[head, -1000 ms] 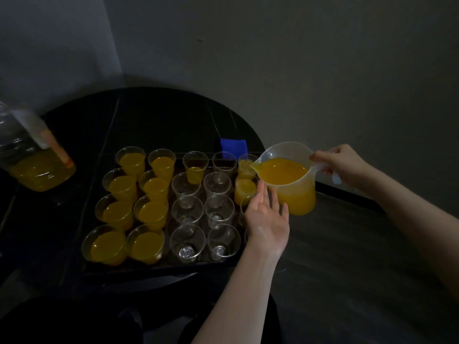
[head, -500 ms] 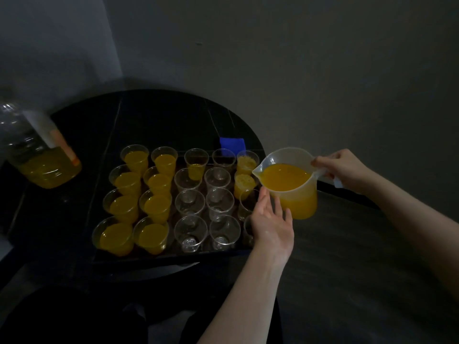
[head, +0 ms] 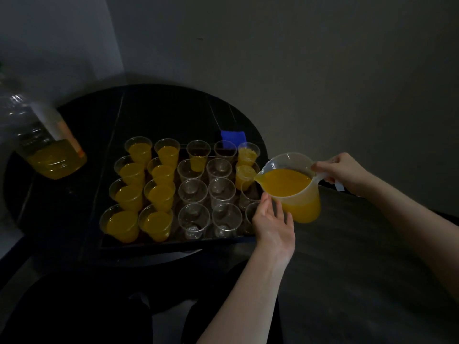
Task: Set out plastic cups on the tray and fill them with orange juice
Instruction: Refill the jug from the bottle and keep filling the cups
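Observation:
A dark tray [head: 171, 242] on a round black table holds several clear plastic cups. The two left columns, such as one filled cup [head: 123, 225], hold orange juice; the middle cups, like an empty cup [head: 193, 220], are empty. My right hand [head: 345, 173] grips the handle of a translucent jug [head: 291, 188] of orange juice, tilted with its spout over the tray's right column. My left hand [head: 273, 219] rests with straight fingers against the jug's lower side, hiding part of the right-column cups.
A large plastic bottle [head: 47, 142] partly full of juice stands on the table at the left. A blue object [head: 233, 137] lies behind the tray. Walls close in behind the table; a dark surface extends to the right.
The jug and both hands have sunk slightly toward the front of the right column; the view has shifted a little. No juice stream is visible.

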